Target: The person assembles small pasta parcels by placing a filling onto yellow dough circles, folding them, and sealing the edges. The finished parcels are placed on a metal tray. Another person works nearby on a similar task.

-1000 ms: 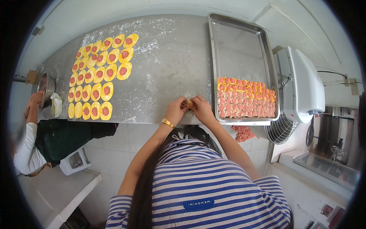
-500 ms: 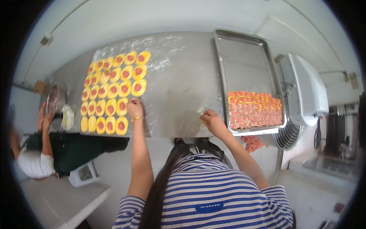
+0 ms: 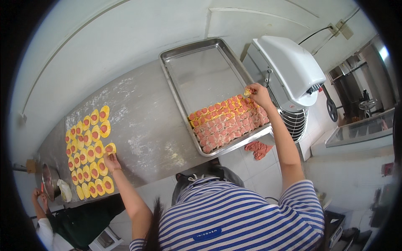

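Observation:
My left hand (image 3: 112, 162) pinches the edge of a yellow dough round topped with pink filling (image 3: 110, 148), just right of the rows. The other filled dough rounds (image 3: 90, 154) lie flat in rows on the steel table (image 3: 146, 121). Above the upper right corner of the packed dumplings, my right hand (image 3: 260, 95) has its fingers closed on a small yellow-and-pink dumpling (image 3: 248, 91). Beneath it the metal tray (image 3: 176, 94) holds tight rows of dumplings (image 3: 228, 125), yellow-edged at the top and paler pink below.
A white machine with a wire guard (image 3: 289, 71) stands right of the tray. White flour (image 3: 157, 152) dusts the table. At the far left are a co-worker's hands (image 3: 39, 195), a metal bowl (image 3: 50, 180) and a white bag (image 3: 64, 190). A reddish cloth (image 3: 258, 149) hangs below the tray.
My right hand has moved from the table's front edge up over the tray with a dumpling. My left hand now holds a filled dough round off the rows. The view has turned rightward.

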### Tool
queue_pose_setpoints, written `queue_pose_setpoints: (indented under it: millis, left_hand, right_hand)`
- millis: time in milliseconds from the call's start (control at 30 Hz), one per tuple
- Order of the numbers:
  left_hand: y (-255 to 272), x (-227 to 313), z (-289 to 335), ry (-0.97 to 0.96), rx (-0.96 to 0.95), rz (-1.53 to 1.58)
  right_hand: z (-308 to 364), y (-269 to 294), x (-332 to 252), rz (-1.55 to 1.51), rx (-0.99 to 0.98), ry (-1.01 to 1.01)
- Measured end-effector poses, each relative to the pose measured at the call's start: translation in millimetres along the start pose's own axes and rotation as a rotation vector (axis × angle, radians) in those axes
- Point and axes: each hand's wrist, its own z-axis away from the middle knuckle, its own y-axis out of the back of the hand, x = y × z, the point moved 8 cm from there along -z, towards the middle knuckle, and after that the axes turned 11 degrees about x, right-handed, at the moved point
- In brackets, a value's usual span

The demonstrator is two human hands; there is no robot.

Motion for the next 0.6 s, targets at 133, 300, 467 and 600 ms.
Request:
queue_pose_setpoints:
  millis: [133,300,467,600]
  left_hand:
    - [-1,-19,57,0.13,-0.21,0.252]
    - [-7,-46,149,0.174,-0.245,0.314]
    - [-22,-69,210,0.266,-0.345,0.311]
    - [-30,-77,236,0.227,-0.286,0.27]
  right_hand:
    - [-32,-24,61,0.056,-0.098,0.075]
    - [-47,-71,75,0.079,-0.243,0.275]
    - [-37,-91,74,-0.033,-0.455,0.374]
    - [-31,-80,68,-0.125,-0.497,0.344]
